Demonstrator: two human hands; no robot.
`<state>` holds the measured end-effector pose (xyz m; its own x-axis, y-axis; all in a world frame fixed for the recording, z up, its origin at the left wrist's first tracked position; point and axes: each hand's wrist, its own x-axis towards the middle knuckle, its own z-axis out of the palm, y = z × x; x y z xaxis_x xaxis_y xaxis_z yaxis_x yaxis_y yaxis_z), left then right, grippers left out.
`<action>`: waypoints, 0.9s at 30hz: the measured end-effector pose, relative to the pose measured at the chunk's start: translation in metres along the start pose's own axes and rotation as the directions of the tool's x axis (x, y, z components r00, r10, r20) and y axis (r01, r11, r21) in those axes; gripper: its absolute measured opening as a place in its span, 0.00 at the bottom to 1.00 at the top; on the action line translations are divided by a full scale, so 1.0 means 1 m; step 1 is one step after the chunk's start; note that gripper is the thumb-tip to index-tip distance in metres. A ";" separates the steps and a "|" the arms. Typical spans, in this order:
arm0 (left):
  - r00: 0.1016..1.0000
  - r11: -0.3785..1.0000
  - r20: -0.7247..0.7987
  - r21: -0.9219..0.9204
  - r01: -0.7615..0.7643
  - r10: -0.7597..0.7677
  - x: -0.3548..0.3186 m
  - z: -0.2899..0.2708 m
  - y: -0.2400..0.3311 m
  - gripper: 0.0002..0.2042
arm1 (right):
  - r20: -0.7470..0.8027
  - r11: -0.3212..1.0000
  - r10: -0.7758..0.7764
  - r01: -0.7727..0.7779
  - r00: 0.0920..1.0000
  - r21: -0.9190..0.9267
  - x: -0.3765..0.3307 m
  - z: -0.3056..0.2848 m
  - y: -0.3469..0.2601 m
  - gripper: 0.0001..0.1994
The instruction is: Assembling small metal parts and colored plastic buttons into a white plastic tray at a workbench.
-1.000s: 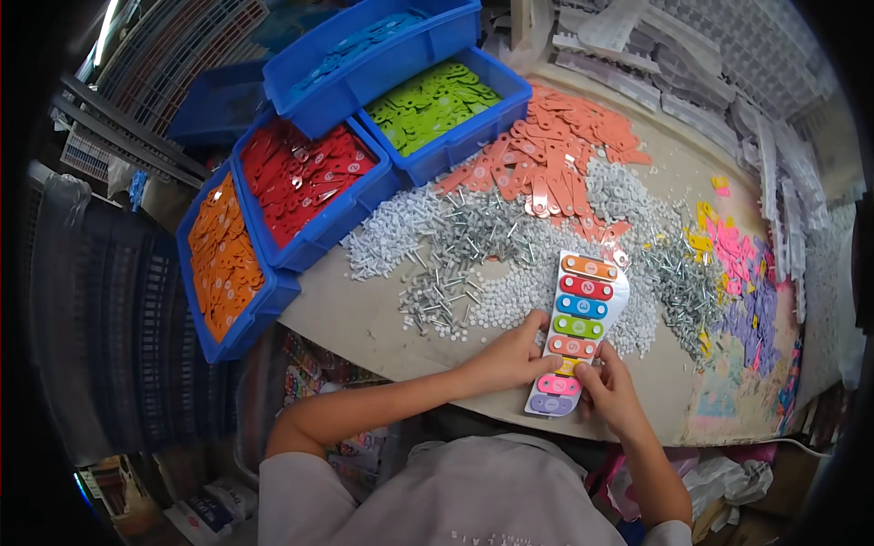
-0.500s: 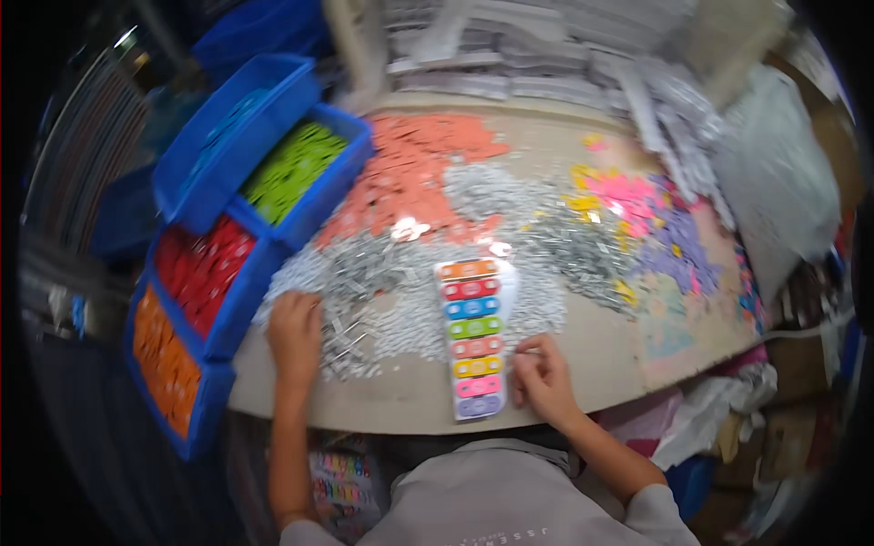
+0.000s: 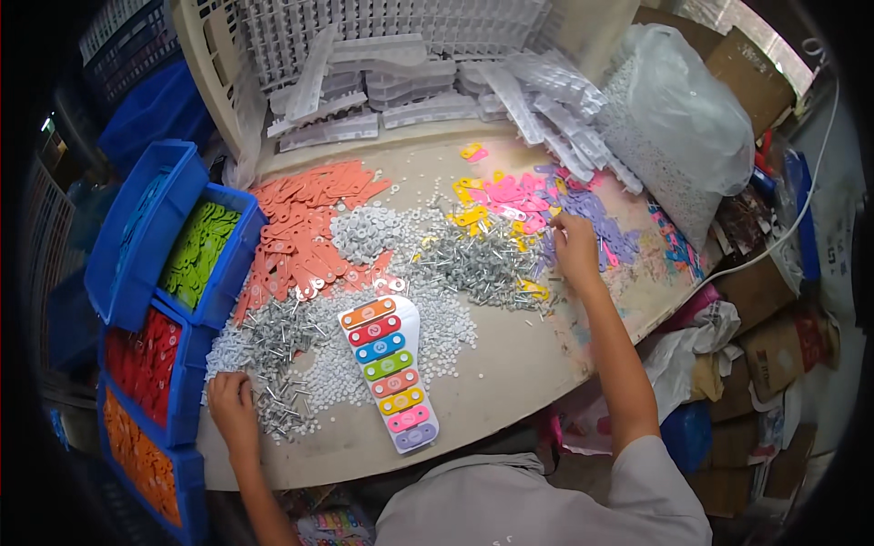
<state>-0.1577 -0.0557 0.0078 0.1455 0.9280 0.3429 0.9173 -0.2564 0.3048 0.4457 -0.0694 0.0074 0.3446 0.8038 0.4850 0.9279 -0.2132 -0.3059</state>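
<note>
A toy xylophone (image 3: pixel 390 366) with a white base and a row of coloured bars lies tilted on the table, with neither hand on it. At the left edge of the loose pins and white beads, my left hand (image 3: pixel 233 409) rests with its fingers curled; anything inside them is hidden. My right hand (image 3: pixel 575 250) reaches to the purple bars (image 3: pixel 612 232), beside pink bars (image 3: pixel 510 196) and a heap of silver pins (image 3: pixel 478 259). Its fingers are bent together at the edge of the purple pile, and whatever they hold is too small to make out.
Blue bins at the left hold green bars (image 3: pixel 202 255), red bars (image 3: pixel 144 364) and orange bars (image 3: pixel 138 455). Coral bars (image 3: pixel 305 218) and white beads (image 3: pixel 364 232) cover the table's far left. White plastic bases (image 3: pixel 401 82) are stacked behind, beside a bulging clear bag (image 3: pixel 678 118).
My right hand has left the xylophone's side and moved far right to the purple bars. My left hand stays by the pins and beads. The whole view has shifted.
</note>
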 end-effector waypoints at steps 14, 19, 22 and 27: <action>1.000 1.000 0.001 0.015 -0.010 0.010 -0.003 -0.007 -0.004 0.08 | 0.099 0.998 0.057 -0.060 0.993 0.033 0.004 0.014 -0.008 0.04; 1.000 1.000 0.017 0.015 0.015 -0.015 -0.007 -0.009 -0.007 0.06 | -0.047 0.938 0.132 -0.109 0.990 0.328 -0.021 -0.022 -0.062 0.03; 1.000 0.999 -0.009 0.039 -0.012 0.012 -0.008 -0.003 -0.007 0.05 | 0.023 0.885 0.047 -0.052 0.999 0.462 -0.062 -0.039 -0.118 0.02; 0.999 0.996 0.024 0.080 -0.026 0.024 -0.001 -0.005 0.006 0.05 | 0.189 0.735 -0.201 0.020 0.961 0.677 -0.130 -0.059 -0.185 0.08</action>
<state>-0.1541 -0.0591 0.0137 0.1767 0.9277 0.3288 0.9397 -0.2584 0.2239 0.2379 -0.1669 0.0489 0.1183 0.9203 0.3730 0.5928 0.2359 -0.7700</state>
